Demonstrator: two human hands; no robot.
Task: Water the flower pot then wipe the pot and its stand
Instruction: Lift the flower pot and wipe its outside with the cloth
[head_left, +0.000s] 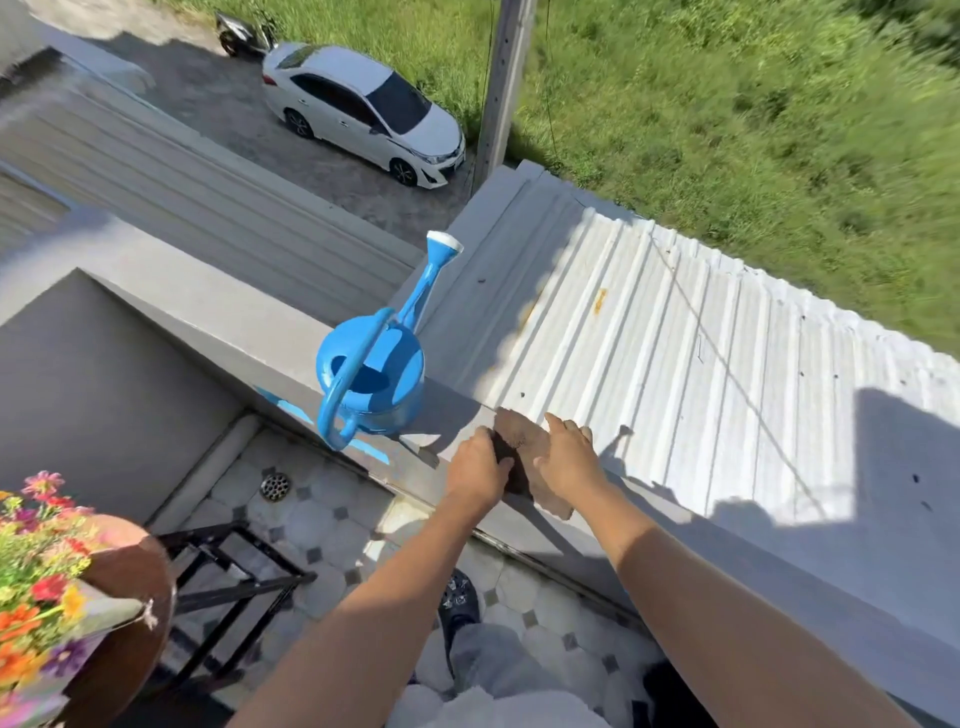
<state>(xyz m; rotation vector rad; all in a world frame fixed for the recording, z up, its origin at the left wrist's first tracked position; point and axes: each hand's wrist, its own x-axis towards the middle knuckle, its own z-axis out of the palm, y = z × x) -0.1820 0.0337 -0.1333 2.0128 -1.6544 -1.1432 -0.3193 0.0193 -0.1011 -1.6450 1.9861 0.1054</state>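
A brown cloth (530, 447) lies draped over the top of the grey balcony wall (218, 322). My left hand (480, 470) grips its near left edge, and my right hand (569, 460) rests flat on its right side. A blue watering can (374, 379) stands upright on the wall just left of my hands, spout pointing away. The brown flower pot (130, 613) with colourful flowers sits at the lower left on a black metal stand (228, 582).
Beyond the wall lies a white corrugated roof (675, 353). Below me is a tiled balcony floor with a round drain (274, 486). My dark shoe (457, 597) is on the tiles. A white car (363, 111) is parked far below beside grass.
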